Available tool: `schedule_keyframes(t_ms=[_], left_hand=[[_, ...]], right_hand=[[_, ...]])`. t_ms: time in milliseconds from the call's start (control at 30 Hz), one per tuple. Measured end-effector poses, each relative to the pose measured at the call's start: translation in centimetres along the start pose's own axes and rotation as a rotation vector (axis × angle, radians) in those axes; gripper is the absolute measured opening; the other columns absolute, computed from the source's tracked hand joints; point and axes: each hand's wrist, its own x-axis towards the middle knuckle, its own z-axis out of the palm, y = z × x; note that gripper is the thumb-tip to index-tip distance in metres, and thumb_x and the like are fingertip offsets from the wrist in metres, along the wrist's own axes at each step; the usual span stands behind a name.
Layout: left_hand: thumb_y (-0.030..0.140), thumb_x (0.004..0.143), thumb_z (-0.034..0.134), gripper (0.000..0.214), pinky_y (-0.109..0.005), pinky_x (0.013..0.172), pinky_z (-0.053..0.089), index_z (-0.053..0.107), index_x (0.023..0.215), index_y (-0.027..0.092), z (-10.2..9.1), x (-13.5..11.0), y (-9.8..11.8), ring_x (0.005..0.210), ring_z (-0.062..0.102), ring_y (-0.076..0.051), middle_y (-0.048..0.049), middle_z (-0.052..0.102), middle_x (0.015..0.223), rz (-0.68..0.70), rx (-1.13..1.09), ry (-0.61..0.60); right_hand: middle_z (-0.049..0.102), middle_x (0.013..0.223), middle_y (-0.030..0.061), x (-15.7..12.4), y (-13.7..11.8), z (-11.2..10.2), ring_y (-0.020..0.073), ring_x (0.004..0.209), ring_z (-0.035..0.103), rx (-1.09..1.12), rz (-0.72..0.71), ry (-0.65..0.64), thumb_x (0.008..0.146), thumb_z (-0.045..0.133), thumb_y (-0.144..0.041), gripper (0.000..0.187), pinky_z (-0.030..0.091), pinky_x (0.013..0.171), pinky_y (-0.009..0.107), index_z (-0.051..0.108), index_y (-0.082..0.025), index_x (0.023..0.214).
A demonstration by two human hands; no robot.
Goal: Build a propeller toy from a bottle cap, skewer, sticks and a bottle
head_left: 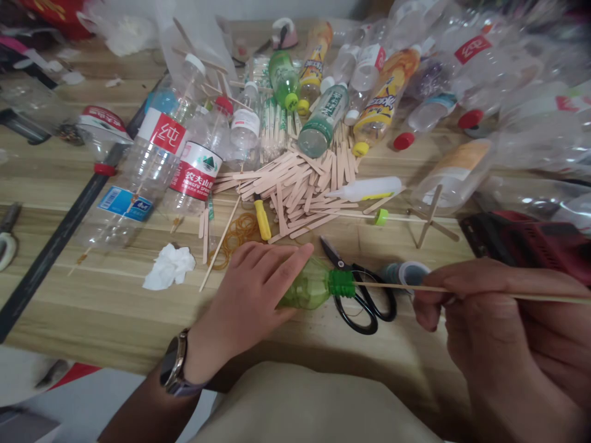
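Note:
Under my left hand, a green plastic bottle lies on its side with its open threaded neck pointing right. My left fingers are wrapped over its body. My right hand pinches a thin wooden stick, whose left end reaches into the bottle's neck. How far it goes inside is hidden by my left hand. Black-handled scissors lie partly behind the neck and stick. A small roll, perhaps of tape, stands just left of my right fingertips.
Craft sticks are heaped mid-table, with a yellow-handled screwdriver, rubber bands and a white glue bottle nearby. Several plastic bottles crowd the back and both sides. Crumpled tissue lies left; a red-black power tool sits right.

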Motion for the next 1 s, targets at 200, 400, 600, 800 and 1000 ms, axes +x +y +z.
schedule_keyframes(t_ms=[200, 400, 600, 800, 1000], left_hand=[[0.021, 0.086, 0.059, 0.056, -0.044, 0.090, 0.046, 0.042, 0.138, 0.014, -0.12, -0.10, 0.01, 0.106, 0.063, -0.028, -0.0124, 0.069, 0.118, -0.002, -0.003, -0.011], [0.026, 0.088, 0.061, 0.056, -0.046, 0.088, 0.047, 0.042, 0.139, 0.013, -0.07, -0.07, -0.03, 0.105, 0.063, -0.029, -0.0131, 0.069, 0.117, 0.005, -0.010, -0.010], [0.026, 0.088, 0.060, 0.055, -0.047, 0.087, 0.048, 0.042, 0.140, 0.016, 0.07, -0.08, -0.13, 0.104, 0.064, -0.029, -0.0128, 0.070, 0.116, 0.007, -0.012, -0.004], [0.026, 0.088, 0.061, 0.056, -0.046, 0.089, 0.047, 0.042, 0.140, 0.015, -0.01, -0.15, -0.10, 0.105, 0.064, -0.029, -0.0127, 0.069, 0.117, 0.007, 0.001, -0.013], [0.025, 0.087, 0.061, 0.056, -0.044, 0.090, 0.045, 0.042, 0.139, 0.014, -0.08, -0.11, -0.03, 0.105, 0.062, -0.028, -0.0121, 0.069, 0.118, 0.005, 0.009, -0.028]], right_hand=[[0.057, 0.066, 0.0034, 0.05, -0.62, 0.34, 0.0175, 0.052, 0.058, 0.063, 0.104, 0.010, 0.097, 0.058, -0.038, 0.019, 0.051, 0.054, 0.037, 0.063, -0.026, 0.083], [0.059, 0.066, 0.0034, 0.01, -0.54, 0.17, 0.0177, 0.054, 0.058, 0.013, 0.062, -0.035, 0.098, 0.056, -0.035, 0.014, 0.050, 0.052, 0.035, 0.065, -0.029, 0.089], [0.058, 0.066, 0.0045, -0.01, -0.48, 0.22, 0.0197, 0.055, 0.058, -0.007, 0.057, -0.014, 0.098, 0.056, -0.039, 0.016, 0.049, 0.052, 0.037, 0.064, -0.030, 0.087], [0.058, 0.069, 0.0041, 0.09, -0.60, 0.09, 0.0177, 0.055, 0.059, -0.041, 0.045, -0.022, 0.098, 0.055, -0.039, 0.018, 0.050, 0.055, 0.036, 0.066, -0.029, 0.087], [0.057, 0.069, 0.0039, 0.38, -1.09, -0.13, 0.0172, 0.057, 0.058, -0.061, 0.040, -0.020, 0.099, 0.054, -0.041, 0.023, 0.049, 0.056, 0.036, 0.065, -0.028, 0.083]])
